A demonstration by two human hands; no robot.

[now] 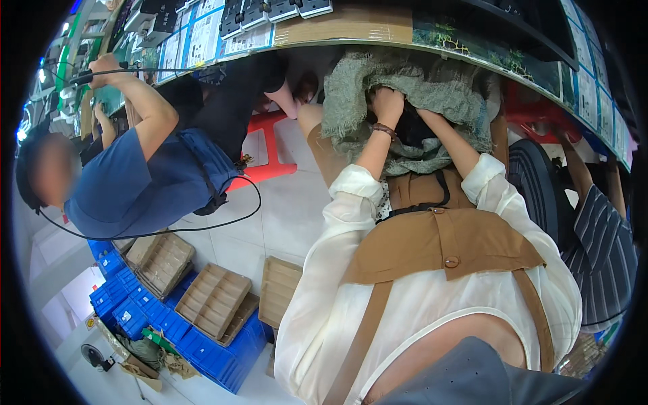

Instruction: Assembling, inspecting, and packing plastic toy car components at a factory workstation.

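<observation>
- Grey-green scarf (351, 101) bunched in the lap, under the front edge of the desk (351, 30), spread wide from left to right with its long axis running across the body.
- Left hand (388, 104) buried in the middle of the cloth, fingers curled and gripping a fold; dark bracelet (385, 129) at the wrist.
- Right hand (422, 115) mostly hidden in the folds just beside the left; fingers out of sight, so spread or pinching cannot be told.
- Both hands touching the scarf, close together near its centre; most loose cloth hanging to the left of the left hand, a smaller part draped to the right over the right forearm.
- Left hand nearer to the larger loose part.
- Brown apron (439, 243) over white sleeves below the arms.
- Further left, a person in a blue shirt (128, 182) bent toward the desk; red stool (266, 145) on the floor, cardboard trays (212, 297) over blue crates (135, 304).
</observation>
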